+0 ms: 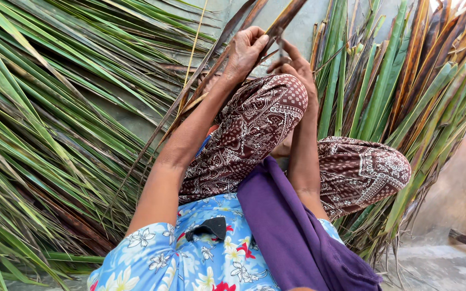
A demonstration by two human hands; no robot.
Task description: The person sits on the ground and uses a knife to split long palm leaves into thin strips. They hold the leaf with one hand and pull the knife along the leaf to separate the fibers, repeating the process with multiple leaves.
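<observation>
My left hand is closed around a long, dry brown palm leaflet that runs up toward the top of the view. My right hand sits just to its right, beyond my raised knee, and pinches a thin dark blade or strip against the same leaflet. Both hands are close together, almost touching. My knees in brown patterned cloth are bent below them.
Green palm fronds lie spread over the left side. A bundle of green and brown leaflets leans at the right. A purple cloth drapes over my lap. Grey concrete ground shows at the lower right.
</observation>
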